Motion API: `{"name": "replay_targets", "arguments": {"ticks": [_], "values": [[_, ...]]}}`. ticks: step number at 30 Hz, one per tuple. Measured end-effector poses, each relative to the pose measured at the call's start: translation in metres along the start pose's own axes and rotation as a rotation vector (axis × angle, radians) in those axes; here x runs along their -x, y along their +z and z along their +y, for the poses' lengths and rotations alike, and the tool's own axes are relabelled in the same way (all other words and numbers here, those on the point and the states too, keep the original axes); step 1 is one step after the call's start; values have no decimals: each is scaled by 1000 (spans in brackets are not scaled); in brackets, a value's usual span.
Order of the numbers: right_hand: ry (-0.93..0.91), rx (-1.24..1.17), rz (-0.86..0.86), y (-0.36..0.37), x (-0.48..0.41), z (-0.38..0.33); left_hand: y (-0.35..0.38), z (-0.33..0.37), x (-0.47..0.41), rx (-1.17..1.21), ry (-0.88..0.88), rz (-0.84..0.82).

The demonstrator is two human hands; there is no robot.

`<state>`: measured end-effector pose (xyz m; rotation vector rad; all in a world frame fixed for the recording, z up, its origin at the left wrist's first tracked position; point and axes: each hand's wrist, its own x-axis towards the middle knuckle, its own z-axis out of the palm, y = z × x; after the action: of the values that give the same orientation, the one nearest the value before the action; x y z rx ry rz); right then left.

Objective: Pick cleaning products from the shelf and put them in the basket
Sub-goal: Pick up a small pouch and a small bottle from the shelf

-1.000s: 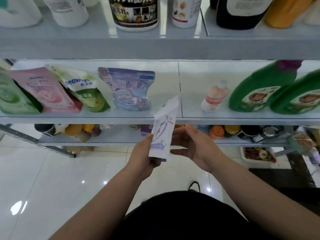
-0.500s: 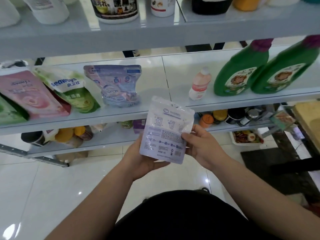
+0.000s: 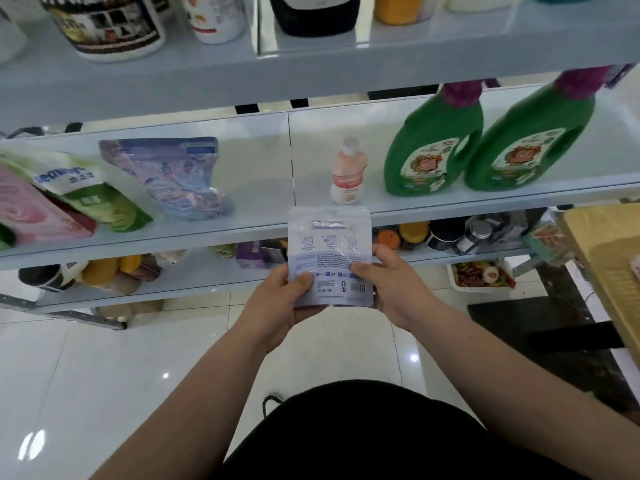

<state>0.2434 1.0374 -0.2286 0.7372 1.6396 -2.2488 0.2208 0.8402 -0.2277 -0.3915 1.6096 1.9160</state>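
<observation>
1. Pinching the lilac pouch [image 3: 330,251] at centre frame, in front of the middle shelf [image 3: 207,237] and clear of it: left hand [image 3: 280,299] at the lower left corner, right hand [image 3: 391,289] at the lower right edge, thumbs on the printed face.
2. Keep both grips low and firm; carry upright toward the basket, not in view here, and release only once over it.
3. Against a second ago: turned from edge-on to flat-on, tilt gone, gripped by both hands rather than the left alone.

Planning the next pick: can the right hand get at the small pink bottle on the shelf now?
Probably not yet: the right hand grips the white pouch. Nothing on the shelf blocks the pink bottle, though.
</observation>
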Motion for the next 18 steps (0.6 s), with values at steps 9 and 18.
{"name": "replay_targets", "arguments": {"ticks": [9,18], "values": [[36,-36,-252,-49,-7,-27,62,-14,-15,280,-76,160],[47,38,-351,-50,-11,-23,80,-27,-12,610,-358,-183]]}}
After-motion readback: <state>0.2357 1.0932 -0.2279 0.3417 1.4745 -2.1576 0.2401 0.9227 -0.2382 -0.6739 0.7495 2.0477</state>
